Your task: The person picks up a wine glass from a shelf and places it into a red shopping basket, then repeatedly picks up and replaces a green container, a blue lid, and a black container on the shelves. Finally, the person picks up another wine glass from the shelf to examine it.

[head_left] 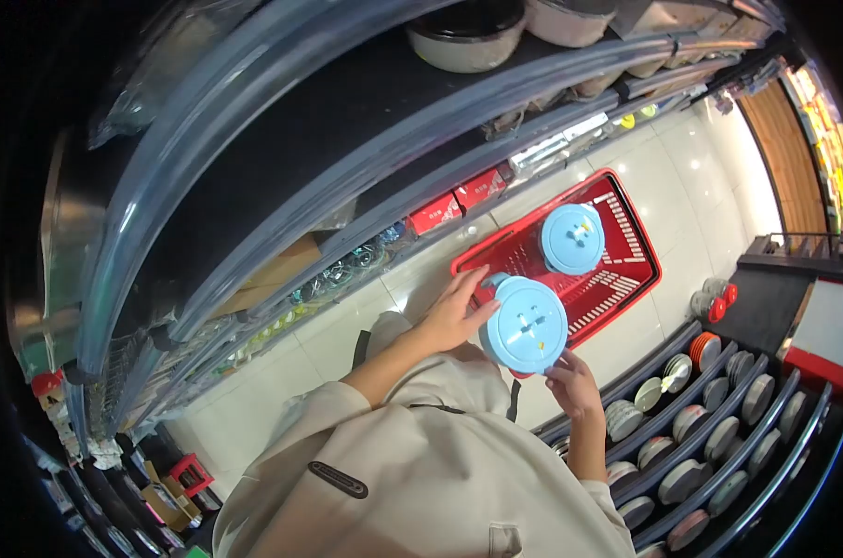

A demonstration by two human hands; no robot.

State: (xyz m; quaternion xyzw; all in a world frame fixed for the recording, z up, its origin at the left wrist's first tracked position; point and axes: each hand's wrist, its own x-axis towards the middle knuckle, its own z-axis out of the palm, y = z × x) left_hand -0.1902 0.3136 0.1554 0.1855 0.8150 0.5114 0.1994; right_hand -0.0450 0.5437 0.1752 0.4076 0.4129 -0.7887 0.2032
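Note:
A round light-blue lidded container [526, 324] is held between my two hands, over the near end of a red shopping basket [652, 249]. My left hand [454, 312] lies at its left side by the handle, fingers stretched out and apart. On its lower right edge, my right hand [572, 382] grips the rim with bent fingers. A second light-blue lidded container [571, 239] sits inside the basket, toward the far side. Both lids carry small dark and yellow marks.
Long shelves [366, 153] curve along the left and top, with pots [468, 42] above and red boxes [435, 214] low down. Racks of plates and bowls [687, 423] stand at the lower right. Red-and-white items [715, 299] sit near the rack's end on the tiled floor [691, 200].

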